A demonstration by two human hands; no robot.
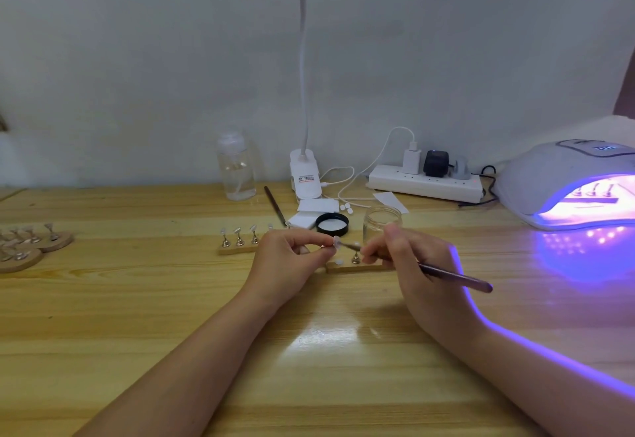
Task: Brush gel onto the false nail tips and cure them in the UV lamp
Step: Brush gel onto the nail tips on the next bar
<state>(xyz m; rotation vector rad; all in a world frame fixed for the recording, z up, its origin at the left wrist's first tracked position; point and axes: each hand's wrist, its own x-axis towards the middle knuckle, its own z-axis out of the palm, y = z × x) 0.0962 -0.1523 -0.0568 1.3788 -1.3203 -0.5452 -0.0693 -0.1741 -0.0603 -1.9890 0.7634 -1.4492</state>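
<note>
My left hand (292, 251) pinches a small translucent nail tip (336, 241); my right hand (409, 258) grips the slim purple-handled brush (453, 277), coating it. Next, probably curing in the glowing white UV lamp (549, 179).

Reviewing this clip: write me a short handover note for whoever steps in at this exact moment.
Left hand: pinches a small stand with a nail tip on it, lifted off the table.
Right hand: holds the brush, bristle end at that tip.
Open gel jar sits just behind the hands, its black lid beside it.
UV lamp at right is lit, with stands already inside.
Wooden strip at left holds three more tips; whether they are coated cannot be told.
Left to do: finish brushing this tip, set it back, cure the rest.
</note>
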